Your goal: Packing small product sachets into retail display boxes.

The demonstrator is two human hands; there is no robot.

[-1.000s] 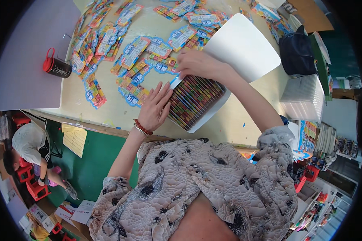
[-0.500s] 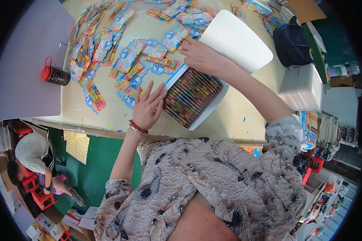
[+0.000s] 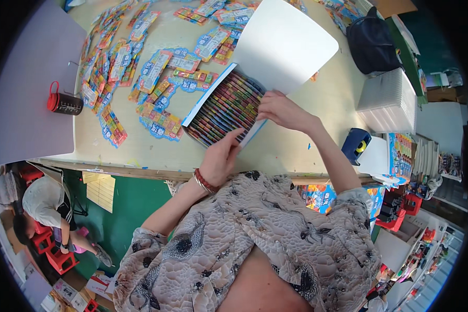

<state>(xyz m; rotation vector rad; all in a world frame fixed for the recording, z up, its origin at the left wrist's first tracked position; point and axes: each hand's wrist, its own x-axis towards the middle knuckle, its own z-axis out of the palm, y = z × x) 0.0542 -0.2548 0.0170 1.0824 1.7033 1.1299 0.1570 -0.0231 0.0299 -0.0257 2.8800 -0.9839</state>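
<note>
A white display box (image 3: 208,95) with a blue edge stands tilted on the table in front of me. Tightly packed rows of colourful blister cards (image 3: 224,106) fill it, and its white lid (image 3: 292,39) is folded back away from me. My right hand (image 3: 286,110) pinches the box's right edge, near the lid's fold. At the near side, my left hand (image 3: 221,160) grips the rim, its fingertips reaching over the cards; part of that rim is hidden. Loose blister cards (image 3: 156,70) with blue scalloped tops lie left of the box.
More cards are strewn over the far table. A black bottle with a red lid (image 3: 66,104) stands at left. On the right are a dark bag (image 3: 373,42), stacked clear trays (image 3: 387,101) and a blue tape dispenser (image 3: 355,145). Another person (image 3: 49,200) bends at lower left.
My right hand has come back from the far cards to the box's right edge. My left hand has moved from the table onto the near rim. The box has turned and shifted slightly.
</note>
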